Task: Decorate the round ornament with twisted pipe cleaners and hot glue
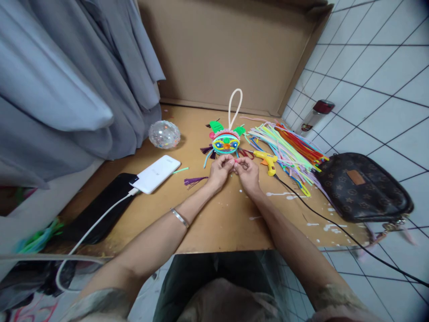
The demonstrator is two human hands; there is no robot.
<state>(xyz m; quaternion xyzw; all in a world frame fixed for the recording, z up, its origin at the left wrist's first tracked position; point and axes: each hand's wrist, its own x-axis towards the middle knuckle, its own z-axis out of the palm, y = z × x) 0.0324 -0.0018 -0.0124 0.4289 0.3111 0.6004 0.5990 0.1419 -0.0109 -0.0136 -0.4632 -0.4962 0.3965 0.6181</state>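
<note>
My left hand [220, 172] and my right hand [248, 173] meet at the middle of the table, fingertips pinched together around a tiny pink or red piece [236, 160]. Most of that piece is hidden by the fingers. Just beyond them lies a colourful animal-face craft [227, 144] with green ears, blue eyes, an orange nose and a white loop [235, 107] standing up behind it. A yellow glue gun [266, 161] rests right of my right hand, its nozzle pointing left. To the left of my left wrist is a purple tassel [195, 181].
Pipe cleaners [288, 145] are heaped at the right, beside a brown bag [365, 188]. On the left are a clear ball [164, 134], a white power bank [157, 173] with a cable, and a black object [103, 208]. A black cord [321, 217] runs right. Cardboard [228, 53] stands behind.
</note>
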